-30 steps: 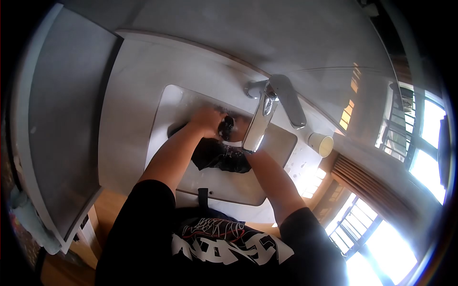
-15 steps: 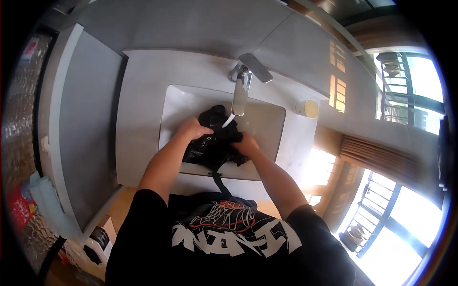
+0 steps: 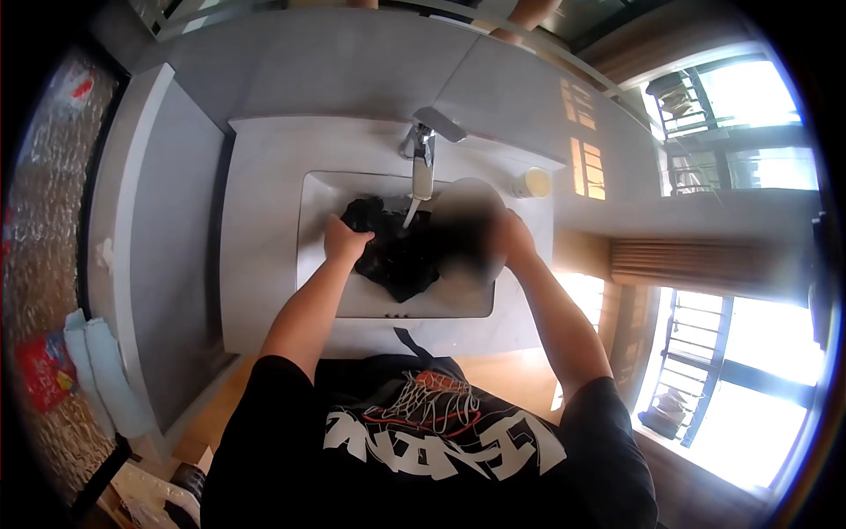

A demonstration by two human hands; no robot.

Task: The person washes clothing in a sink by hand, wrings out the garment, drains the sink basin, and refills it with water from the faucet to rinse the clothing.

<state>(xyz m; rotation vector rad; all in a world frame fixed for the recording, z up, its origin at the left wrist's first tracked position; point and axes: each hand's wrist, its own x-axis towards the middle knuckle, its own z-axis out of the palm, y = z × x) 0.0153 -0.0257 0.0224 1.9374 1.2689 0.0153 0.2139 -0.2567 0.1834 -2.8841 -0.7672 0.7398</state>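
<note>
Wet black cloth [image 3: 397, 256] lies spread in the white sink [image 3: 315, 203], below the faucet [image 3: 423, 167]. A thin stream of water [image 3: 411, 212] runs from the spout onto the cloth. At the cloth's left edge my left hand [image 3: 345, 240] grips it, thumb on top. My right hand [image 3: 511, 238] is at the sink's right side, closed on the cloth's other end; a blurred patch covers that part of the cloth and some of the fingers.
A pale yellow cup [image 3: 532, 182] stands on the counter [image 3: 256, 238] at the sink's right back corner. A grey panel [image 3: 181, 238] rises on the left, with a light blue towel [image 3: 106, 375] beyond it. Bright windows are on the right.
My hands have moved apart, the right one outward to the right, and the cloth is stretched wider between them. The view has shifted, so the faucet appears further left.
</note>
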